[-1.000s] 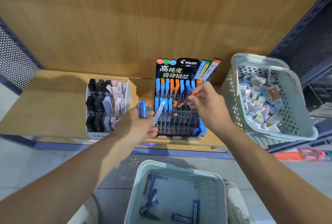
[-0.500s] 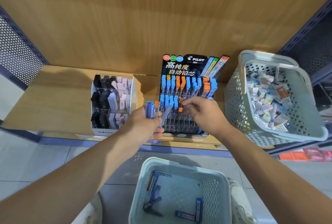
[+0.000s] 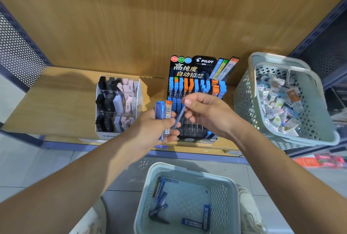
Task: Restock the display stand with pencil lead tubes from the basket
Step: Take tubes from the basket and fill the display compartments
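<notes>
The black Pilot-branded display stand (image 3: 189, 68) had its back rows filled with blue and orange tubes, while the clear slots at its front stood mostly empty. Just before the stand, the left hand (image 3: 155, 130) gripped a bundle of blue and orange lead tubes (image 3: 163, 113). The right hand (image 3: 210, 113) pinched one slim blue tube (image 3: 179, 116) beside that bundle. Below the stand, on the grey tiled floor (image 3: 37, 168), the pale perforated plastic basket (image 3: 223, 196) held only a few tubes, so restocking seemed near its end. The stand sat on a light wooden shelf (image 3: 56, 98), backed by a wooden panel (image 3: 169, 18).
</notes>
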